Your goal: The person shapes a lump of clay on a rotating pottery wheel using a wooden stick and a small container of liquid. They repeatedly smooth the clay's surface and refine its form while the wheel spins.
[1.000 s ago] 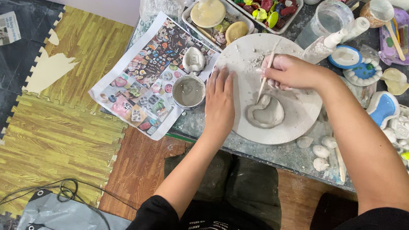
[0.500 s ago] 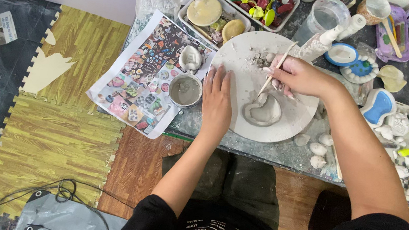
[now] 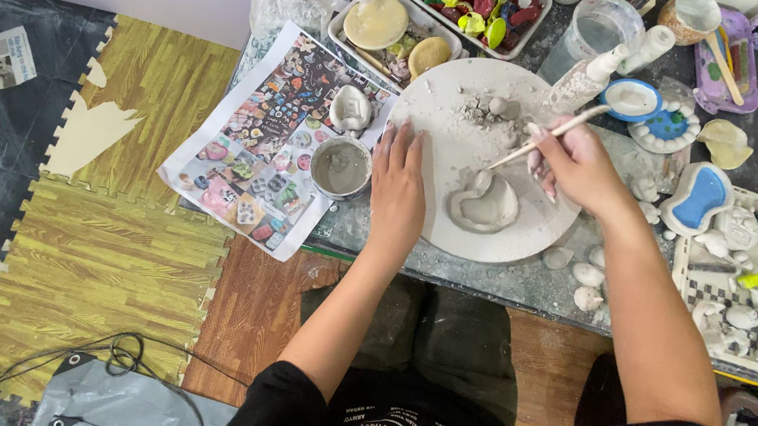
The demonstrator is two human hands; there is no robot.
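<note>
Working at a crowded bench, a person presses the left hand (image 3: 398,187) flat, fingers spread and holding nothing, on the left edge of a round board (image 3: 463,110), while the right hand (image 3: 578,167) pinches a thin stick (image 3: 543,141) between fingertips. The stick's tip points toward the clay piece (image 3: 485,203), a curved grey form lying on the board's lower half, just right of the left hand. Bare board shows between the piece and a crumb pile (image 3: 490,113) near the top; the board's near edge sits close to the bench's front rim.

Compared with half a second ago, the right hand has lifted up and right, off the piece, and the stick now slants toward a small blue dish (image 3: 632,100).

A grey cup (image 3: 341,167) stands touching the board's left rim, on a printed sheet (image 3: 265,146). Trays (image 3: 473,4) of painted pieces crowd the far side, and white clay shapes (image 3: 588,275) lie beside the right forearm.
</note>
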